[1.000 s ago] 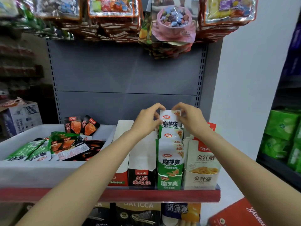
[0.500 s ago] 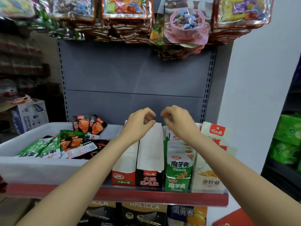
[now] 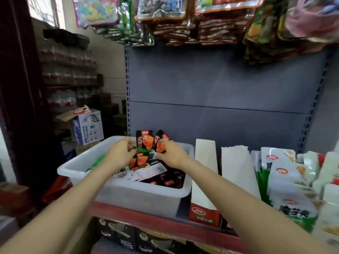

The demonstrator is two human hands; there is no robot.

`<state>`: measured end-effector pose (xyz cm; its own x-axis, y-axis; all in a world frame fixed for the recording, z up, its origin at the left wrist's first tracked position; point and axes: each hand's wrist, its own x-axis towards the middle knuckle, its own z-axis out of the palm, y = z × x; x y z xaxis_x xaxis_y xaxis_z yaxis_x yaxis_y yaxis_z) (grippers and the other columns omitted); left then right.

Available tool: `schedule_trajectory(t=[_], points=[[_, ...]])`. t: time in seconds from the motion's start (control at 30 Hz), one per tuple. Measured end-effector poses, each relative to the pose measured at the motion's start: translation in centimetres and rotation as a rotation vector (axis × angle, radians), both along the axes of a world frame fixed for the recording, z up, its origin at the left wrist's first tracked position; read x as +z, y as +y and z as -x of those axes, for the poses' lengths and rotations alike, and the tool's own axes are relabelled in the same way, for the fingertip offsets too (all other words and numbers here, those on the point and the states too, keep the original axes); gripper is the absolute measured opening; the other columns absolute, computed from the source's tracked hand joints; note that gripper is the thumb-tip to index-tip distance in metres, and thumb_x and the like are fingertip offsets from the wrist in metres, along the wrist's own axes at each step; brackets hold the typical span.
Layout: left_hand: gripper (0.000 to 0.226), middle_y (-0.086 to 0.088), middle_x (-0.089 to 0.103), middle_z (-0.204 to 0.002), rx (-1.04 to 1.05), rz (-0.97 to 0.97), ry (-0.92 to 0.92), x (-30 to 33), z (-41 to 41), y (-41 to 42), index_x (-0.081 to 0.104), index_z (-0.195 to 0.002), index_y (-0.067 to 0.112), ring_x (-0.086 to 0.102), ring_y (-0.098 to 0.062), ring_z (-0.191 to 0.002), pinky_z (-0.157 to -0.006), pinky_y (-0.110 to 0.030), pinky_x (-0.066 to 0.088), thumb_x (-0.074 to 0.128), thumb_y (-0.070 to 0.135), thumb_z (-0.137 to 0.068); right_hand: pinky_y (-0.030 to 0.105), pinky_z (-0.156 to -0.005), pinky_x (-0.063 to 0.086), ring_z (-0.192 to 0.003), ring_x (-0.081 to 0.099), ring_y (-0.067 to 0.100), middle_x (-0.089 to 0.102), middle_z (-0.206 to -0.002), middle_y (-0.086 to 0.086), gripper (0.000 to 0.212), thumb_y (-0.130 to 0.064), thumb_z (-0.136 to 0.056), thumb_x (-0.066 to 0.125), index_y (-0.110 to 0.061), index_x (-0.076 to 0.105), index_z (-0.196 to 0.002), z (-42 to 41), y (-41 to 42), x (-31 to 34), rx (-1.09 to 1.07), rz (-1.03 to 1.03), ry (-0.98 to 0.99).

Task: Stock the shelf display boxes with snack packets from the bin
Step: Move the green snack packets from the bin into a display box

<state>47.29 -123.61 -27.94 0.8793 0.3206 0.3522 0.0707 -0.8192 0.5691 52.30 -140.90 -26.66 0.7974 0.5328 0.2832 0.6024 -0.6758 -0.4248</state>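
Cardboard carton (image 3: 88,128), one, white and blue, stands on stacked goods at far left, behind the shelf (image 3: 146,219). On the red shelf edge sits one white plastic bin (image 3: 146,196) holding a loose heap of snack packets, black-and-orange ones and green ones; two black-and-orange packets (image 3: 145,141) stand upright against its back wall. Both hands are inside the bin. The left hand (image 3: 120,154) has its fingers curled, pinching a green packet (image 3: 141,150) at one end. The right hand (image 3: 171,154) is curled too, touching the packets at that green packet's other end; whether it grips one I cannot tell. To the right of the bin stand two display boxes with tall white backs, a red-fronted box (image 3: 204,213) and a second box (image 3: 236,167), then green-and-white packets (image 3: 286,182) filling the next boxes. A second ago both hands were over at those green-and-white packets, holding one; they have since crossed left into the bin, and the camera has turned left with them.
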Motion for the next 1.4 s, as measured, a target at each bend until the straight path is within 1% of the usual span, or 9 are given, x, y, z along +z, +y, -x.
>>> schedule_trajectory(t=[0.2,0.37,0.5,0.6,0.73,1.0,1.07,1.17,1.4], points=[[0.067,-0.014,0.036,-0.148,-0.027,-0.16,0.224,-0.2,-4.5,3.6,0.026,-0.147,0.009,0.04,-0.028,-0.132,-0.104,-0.029,0.033,0.061,0.009,-0.089,0.032,-0.103,0.034,-0.13,0.04,0.031,0.04,-0.145,0.015,0.063,-0.02,-0.094,0.054,-0.01,0.023,-0.148,-4.9,5.0,-1.2,0.063,0.161,0.158],[0.036,-0.012,0.06,-0.124,-0.046,-0.248,0.338,-1.2,-6.5,4.6,0.055,-0.125,0.009,0.055,-0.027,-0.114,-0.095,-0.032,0.043,0.061,0.012,-0.089,0.029,-0.095,0.038,-0.123,0.047,0.031,0.048,-0.137,0.016,0.041,-0.015,-0.097,0.046,-0.002,0.042,-0.136,-8.1,6.7,-2.2,-0.009,0.331,0.154],[0.012,-0.013,0.068,-0.096,0.055,-0.21,0.161,-1.1,-6.8,5.2,0.068,-0.094,0.006,0.061,-0.03,-0.094,-0.083,-0.037,0.049,0.06,0.013,-0.09,0.03,-0.095,0.043,-0.116,0.053,0.028,0.058,-0.127,0.013,0.03,-0.013,-0.095,0.052,-0.002,0.059,-0.122,-8.6,6.6,-2.3,-0.029,0.323,0.136],[0.011,-0.01,0.062,-0.087,0.085,-0.13,-0.054,-0.2,-5.9,4.3,0.065,-0.09,0.006,0.057,-0.026,-0.083,-0.074,-0.034,0.047,0.057,0.013,-0.092,0.028,-0.09,0.042,-0.113,0.055,0.026,0.062,-0.119,0.008,0.025,-0.012,-0.089,0.062,-0.01,0.064,-0.114,-8.3,5.9,-2.2,-0.036,0.133,0.111],[0.01,-0.009,0.062,-0.079,0.101,-0.013,-0.23,0.6,-4.0,3.9,0.063,-0.086,0.009,0.057,-0.025,-0.074,-0.064,-0.032,0.042,0.056,0.012,-0.092,0.025,-0.067,0.04,-0.081,0.055,0.018,0.061,-0.082,0.003,0.025,-0.008,-0.084,0.064,-0.022,0.057,-0.065,-7.1,4.1,-1.4,-0.088,-0.284,0.126],[0.004,-0.01,0.061,-0.081,-0.035,0.235,-0.335,2.3,-0.4,-0.1,0.064,-0.089,0.01,0.059,-0.025,-0.077,-0.065,-0.031,0.053,0.062,0.014,-0.09,0.032,-0.063,0.05,-0.068,0.059,0.019,0.063,-0.076,0.004,0.008,-0.014,-0.086,0.066,-0.013,0.064,-0.079,-0.9,-1.5,2.4,0.024,-1.034,0.438],[0.011,-0.011,0.056,-0.08,-0.141,0.359,-0.333,2.5,0.3,-2.5,0.058,-0.081,0.014,0.056,-0.019,-0.073,-0.054,-0.021,0.055,0.06,0.008,-0.09,0.029,-0.065,0.056,-0.071,0.062,0.019,0.065,-0.083,0.007,0.005,-0.009,-0.088,0.063,-0.008,0.063,-0.093,0.8,-3.9,2.9,0.057,-1.103,0.505],[0.025,-0.007,0.058,-0.079,-0.271,0.463,-0.319,2.9,0.8,-6.4,0.053,-0.073,0.02,0.058,-0.02,-0.078,-0.061,-0.038,0.06,0.058,0.003,-0.09,0.035,-0.076,0.058,-0.078,0.064,0.025,0.067,-0.093,0.012,0.013,-0.004,-0.088,0.062,-0.005,0.06,-0.1,2.4,-7.8,3.2,0.041,-1.148,0.491],[0.024,-0.008,0.069,-0.08,-0.378,0.241,-0.253,4.0,0.3,-16.7,0.054,-0.077,0.026,0.061,-0.018,-0.07,-0.068,-0.027,0.048,0.07,0.008,-0.08,0.026,-0.062,0.058,-0.083,0.065,0.024,0.061,-0.086,0.009,0.016,0.001,-0.085,0.064,-0.011,0.052,-0.083,4.3,-17.9,5.1,-0.13,-1.045,0.091]])
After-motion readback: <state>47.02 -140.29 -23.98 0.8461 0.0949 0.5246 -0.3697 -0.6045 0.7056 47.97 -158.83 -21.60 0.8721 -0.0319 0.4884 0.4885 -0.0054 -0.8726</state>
